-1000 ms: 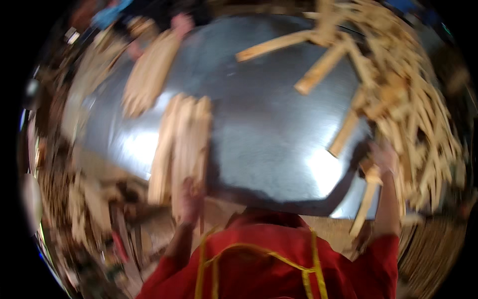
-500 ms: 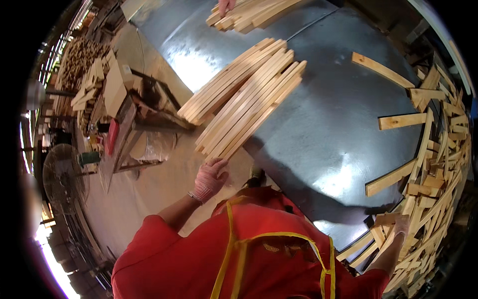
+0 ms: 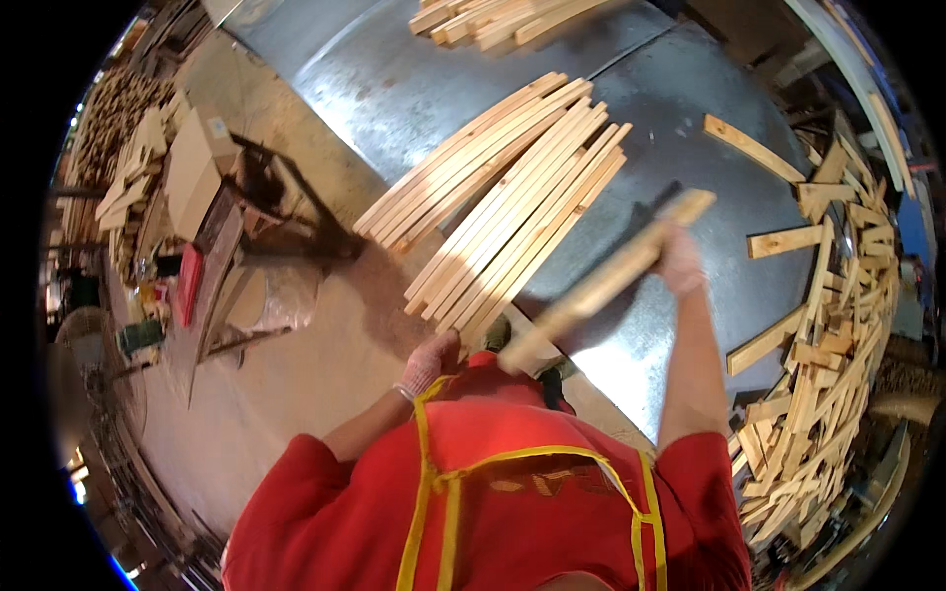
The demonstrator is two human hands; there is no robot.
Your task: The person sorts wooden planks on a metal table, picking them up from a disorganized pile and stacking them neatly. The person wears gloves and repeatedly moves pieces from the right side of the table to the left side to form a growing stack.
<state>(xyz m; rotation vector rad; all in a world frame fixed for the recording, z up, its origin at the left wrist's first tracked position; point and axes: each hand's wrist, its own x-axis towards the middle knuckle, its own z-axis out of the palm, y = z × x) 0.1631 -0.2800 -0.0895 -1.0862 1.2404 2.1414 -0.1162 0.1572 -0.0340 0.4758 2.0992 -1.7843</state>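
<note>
My right hand (image 3: 680,264), gloved, grips a wooden slat (image 3: 613,280) by its upper part. This slat is held aslant above the metal table's near edge, blurred by motion. My gloved left hand (image 3: 430,362) is at the near ends of a row of slats (image 3: 522,212), its fingers curled in. Whether it pinches a slat end is hidden. Left of that row, another group of slats (image 3: 468,163) lies side by side, touching it at the far end and spreading apart nearer me.
The grey metal table (image 3: 680,118) carries a further slat bundle (image 3: 493,22) at its far edge. A large heap of loose wood pieces (image 3: 818,394) lies on the right, with single boards (image 3: 783,241) jutting from it. A cluttered wooden stand (image 3: 222,246) is at left.
My right hand has come from the wood heap to the middle, bringing a slat. My left hand stays by the slat ends. The other person's hand at the far bundle has left view.
</note>
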